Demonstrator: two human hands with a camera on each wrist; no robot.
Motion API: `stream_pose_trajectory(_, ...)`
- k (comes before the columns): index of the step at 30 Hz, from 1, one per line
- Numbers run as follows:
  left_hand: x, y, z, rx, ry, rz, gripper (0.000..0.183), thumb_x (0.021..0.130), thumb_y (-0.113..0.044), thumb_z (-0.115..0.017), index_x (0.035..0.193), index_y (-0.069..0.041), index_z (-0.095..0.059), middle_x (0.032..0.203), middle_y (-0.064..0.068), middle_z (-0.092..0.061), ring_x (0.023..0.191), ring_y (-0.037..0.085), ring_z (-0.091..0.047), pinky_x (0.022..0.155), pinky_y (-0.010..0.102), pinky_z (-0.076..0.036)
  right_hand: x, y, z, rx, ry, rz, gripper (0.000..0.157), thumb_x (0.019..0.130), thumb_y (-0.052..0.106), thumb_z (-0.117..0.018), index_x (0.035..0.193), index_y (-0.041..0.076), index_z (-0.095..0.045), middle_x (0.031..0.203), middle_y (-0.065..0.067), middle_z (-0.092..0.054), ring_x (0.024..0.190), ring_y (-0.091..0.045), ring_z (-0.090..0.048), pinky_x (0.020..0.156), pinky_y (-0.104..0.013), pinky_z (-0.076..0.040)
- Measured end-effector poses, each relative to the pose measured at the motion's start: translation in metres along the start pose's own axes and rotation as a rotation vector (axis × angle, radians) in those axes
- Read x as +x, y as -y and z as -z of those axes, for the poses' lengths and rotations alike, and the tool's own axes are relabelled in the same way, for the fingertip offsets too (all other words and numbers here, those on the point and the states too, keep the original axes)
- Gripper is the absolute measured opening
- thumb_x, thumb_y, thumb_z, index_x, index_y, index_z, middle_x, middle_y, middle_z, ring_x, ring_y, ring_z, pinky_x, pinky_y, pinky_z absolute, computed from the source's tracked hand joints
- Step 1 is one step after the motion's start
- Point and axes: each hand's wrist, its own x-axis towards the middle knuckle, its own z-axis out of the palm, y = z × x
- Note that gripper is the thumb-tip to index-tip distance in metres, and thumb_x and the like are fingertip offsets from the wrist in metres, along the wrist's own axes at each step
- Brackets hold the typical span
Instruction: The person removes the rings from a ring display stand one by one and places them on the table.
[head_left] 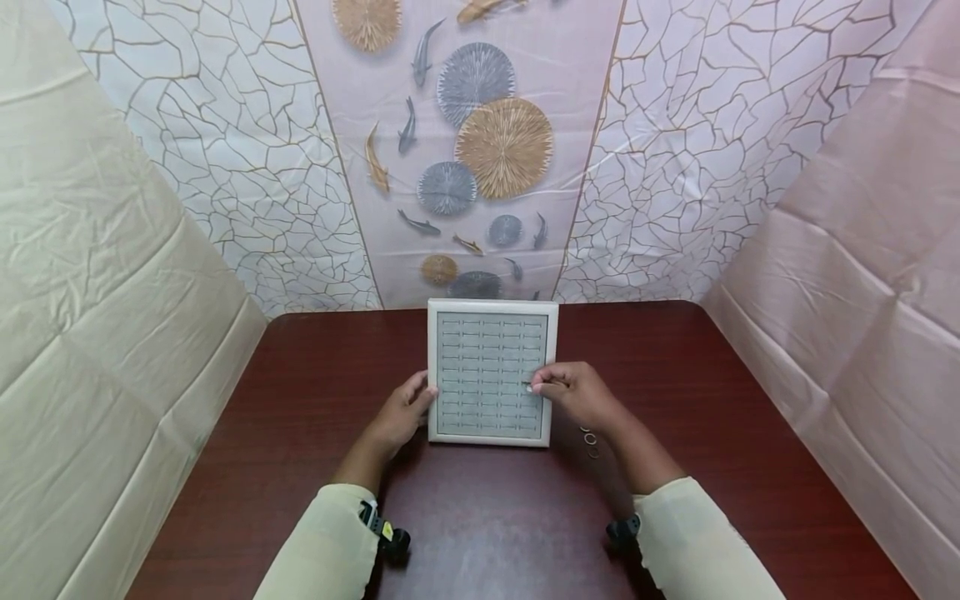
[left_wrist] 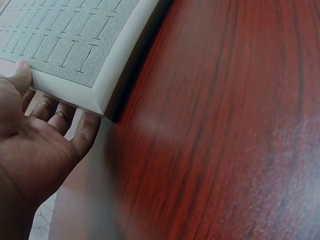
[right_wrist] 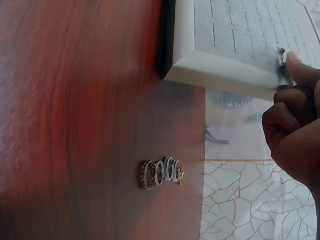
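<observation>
A ring display tray (head_left: 487, 305) with a white frame and a grey pad of slotted rows stands tilted up on the table. My left hand (head_left: 397, 414) grips its left side, thumb on the front of the frame and fingers behind, as the left wrist view shows. At the right side, my right hand (head_left: 581, 393) pinches a small ring (right_wrist: 283, 61) between thumb and forefinger, close against the pad's right column. The other fingers of that hand are curled in. The ring's lower part is dark and blurred in the right wrist view.
Several silver- and gold-coloured rings (right_wrist: 159, 173) stand in a row on the dark red wooden table (head_left: 315, 400), right of the tray and partly hidden by the right forearm in the head view. A patterned cloth backdrop (head_left: 675, 150) hangs behind the table.
</observation>
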Motion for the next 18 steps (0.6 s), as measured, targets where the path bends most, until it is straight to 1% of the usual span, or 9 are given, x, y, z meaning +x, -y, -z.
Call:
stream_pose_trajectory(5,0.0,0.001,-0.001,0.002,-0.002,-0.008,0.052,0.119,-0.024,-0.049,0.168,-0.011,-0.04,0.153,0.02,-0.062,0.131,0.032,-0.067,0.114,0.056,-0.056,-0.004,-0.005,0.006,0.058,0.058,0.019,0.008,0.101,0.007,-0.076,0.103,0.001,-0.081,0.115,-0.017,-0.08,0.098,-0.007,-0.065,0.087,-0.02,-0.053)
stream_pose_trajectory(8,0.0,0.001,-0.001,0.001,0.003,-0.006,0.052,0.119,-0.025,-0.049,0.168,-0.011,-0.039,0.154,0.02,-0.062,0.132,0.032,-0.067,0.115,0.056,-0.056,-0.007,-0.007,0.011,0.091,0.074,0.029,0.009,0.102,0.008,-0.075,0.104,0.0,-0.08,0.117,-0.017,-0.079,0.103,-0.005,-0.066,0.091,-0.021,-0.055)
stream_pose_trajectory(14,0.001,0.003,-0.001,0.008,0.005,-0.003,0.052,0.119,-0.027,-0.049,0.168,-0.013,-0.04,0.152,0.02,-0.063,0.132,0.032,-0.067,0.115,0.057,-0.056,-0.014,-0.014,0.02,0.095,0.045,0.018,0.01,0.102,0.01,-0.076,0.106,0.002,-0.081,0.11,-0.012,-0.08,0.098,-0.004,-0.067,0.088,-0.021,-0.055)
stream_pose_trajectory(18,0.0,0.001,-0.001,0.009,0.005,-0.006,0.051,0.119,-0.027,-0.049,0.167,-0.013,-0.041,0.151,0.02,-0.064,0.131,0.031,-0.067,0.114,0.057,-0.056,-0.022,-0.022,0.028,0.09,0.019,0.01,0.01,0.102,0.009,-0.075,0.106,0.0,-0.08,0.108,-0.013,-0.079,0.092,-0.005,-0.064,0.083,-0.022,-0.053)
